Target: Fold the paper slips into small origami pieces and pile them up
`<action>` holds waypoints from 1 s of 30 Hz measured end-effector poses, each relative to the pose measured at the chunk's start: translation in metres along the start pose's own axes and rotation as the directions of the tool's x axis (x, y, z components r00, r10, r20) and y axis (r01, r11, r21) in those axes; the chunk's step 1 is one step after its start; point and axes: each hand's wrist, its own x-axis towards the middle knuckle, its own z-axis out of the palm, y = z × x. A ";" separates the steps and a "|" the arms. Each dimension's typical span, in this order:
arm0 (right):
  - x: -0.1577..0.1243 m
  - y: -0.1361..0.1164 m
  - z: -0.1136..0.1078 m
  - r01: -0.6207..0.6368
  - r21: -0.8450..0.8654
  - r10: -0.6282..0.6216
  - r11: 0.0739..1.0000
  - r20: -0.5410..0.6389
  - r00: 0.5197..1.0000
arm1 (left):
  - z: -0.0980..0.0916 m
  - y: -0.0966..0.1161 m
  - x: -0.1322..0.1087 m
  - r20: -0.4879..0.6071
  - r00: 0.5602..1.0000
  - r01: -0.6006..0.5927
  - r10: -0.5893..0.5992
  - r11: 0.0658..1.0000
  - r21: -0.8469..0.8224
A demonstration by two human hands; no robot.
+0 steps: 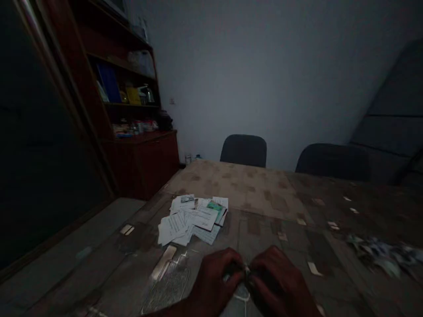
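Note:
Near the table's front edge, my left hand (218,275) and my right hand (280,279) are close together with fingertips almost meeting. Both are closed in a pinch around something small and pale (246,269). The dim light and the fingers hide most of it, so its kind is unclear. A thin whitish curved line (243,298) shows just below the fingers; whether it belongs to the held thing or the table pattern I cannot tell. Beyond my left hand lies a loose pile of printed paper slips (190,220), with a greenish one (215,206) on its right side.
A crumpled heap of papers (385,255) lies on the patterned table (231,176) at the right. Two dark chairs (243,149) stand at the far side against a pale wall. To the left is a reddish-brown cabinet (155,163) with filled shelves.

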 end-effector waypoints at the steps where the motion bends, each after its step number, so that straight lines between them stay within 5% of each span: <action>1: 0.000 -0.001 -0.001 0.002 0.000 -0.002 1.000 -0.002 1.000 | 0.000 0.000 -0.001 -0.003 1.000 -0.016 0.016 1.000 -0.006; 30: -0.004 0.003 0.004 -0.036 0.000 0.036 0.999 0.099 0.994 | 0.003 -0.011 -0.006 0.072 0.997 0.033 -0.025 0.993 -0.112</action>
